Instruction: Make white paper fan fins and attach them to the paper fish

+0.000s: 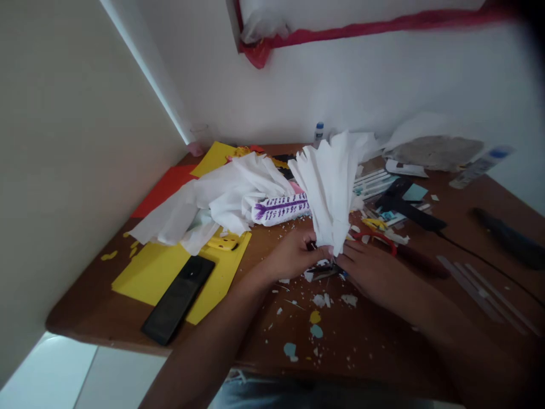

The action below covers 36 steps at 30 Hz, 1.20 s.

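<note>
Both hands, left hand point(293, 254) and right hand point(370, 270), at pleated white paper fan point(330, 187) base.

Pleated fan point(332, 182): thin white tissue paper, matt, soft creases. Crumpled heap point(213, 204) left of the fan: same matt white tissue. Table point(361, 341): brown wood, smooth, low sheen, littered with paper scraps. Yellow sheets point(149, 272) further left of the fan: flat matt card. Phone point(179, 298) on them: black, glossy. Scissors handle point(378, 237) right of fan: red plastic.

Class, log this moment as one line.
left hand: pinches fan base | right hand: pinches fan base | white pleated paper fan: upright | phone: on yellow sheet
</note>
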### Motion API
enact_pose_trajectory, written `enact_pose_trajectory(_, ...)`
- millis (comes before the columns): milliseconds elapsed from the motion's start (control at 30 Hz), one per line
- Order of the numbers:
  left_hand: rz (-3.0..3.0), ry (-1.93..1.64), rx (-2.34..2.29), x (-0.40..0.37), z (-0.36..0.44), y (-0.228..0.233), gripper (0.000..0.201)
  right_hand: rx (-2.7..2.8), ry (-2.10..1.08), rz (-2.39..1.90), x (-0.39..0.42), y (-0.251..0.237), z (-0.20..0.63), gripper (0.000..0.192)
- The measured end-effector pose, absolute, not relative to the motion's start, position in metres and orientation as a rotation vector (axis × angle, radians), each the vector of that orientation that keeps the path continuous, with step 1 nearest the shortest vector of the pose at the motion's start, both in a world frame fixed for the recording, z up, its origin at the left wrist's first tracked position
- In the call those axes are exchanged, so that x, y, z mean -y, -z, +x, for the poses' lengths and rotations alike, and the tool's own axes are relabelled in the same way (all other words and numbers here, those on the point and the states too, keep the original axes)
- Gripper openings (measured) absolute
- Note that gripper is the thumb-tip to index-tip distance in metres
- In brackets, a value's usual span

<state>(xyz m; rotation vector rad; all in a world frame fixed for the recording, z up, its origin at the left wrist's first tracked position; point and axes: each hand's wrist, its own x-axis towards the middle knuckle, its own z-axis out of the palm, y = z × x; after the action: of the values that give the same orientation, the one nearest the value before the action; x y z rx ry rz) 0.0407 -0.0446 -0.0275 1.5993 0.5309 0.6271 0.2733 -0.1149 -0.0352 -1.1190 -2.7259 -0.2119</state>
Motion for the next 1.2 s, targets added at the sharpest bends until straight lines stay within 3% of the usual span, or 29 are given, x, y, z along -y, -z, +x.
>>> enact_pose_trajectory(733,1.552,-0.647,-0.489,0.048,0.041,0.025,0.027,2.765,0.117,-1.311,0.110,0.034,0.266,0.030)
enact_pose_trajectory(967,1.544,-0.633,-0.505,0.048,0.040,0.024,0.030,2.729,0.135,-1.301,0.109,0.037,0.261,0.016)
enact_pose_trajectory(1200,1.505,-0.699,-0.578,0.047,0.037,0.015,0.035,2.614,0.273,-1.168,0.104,0.040,0.264,0.027)
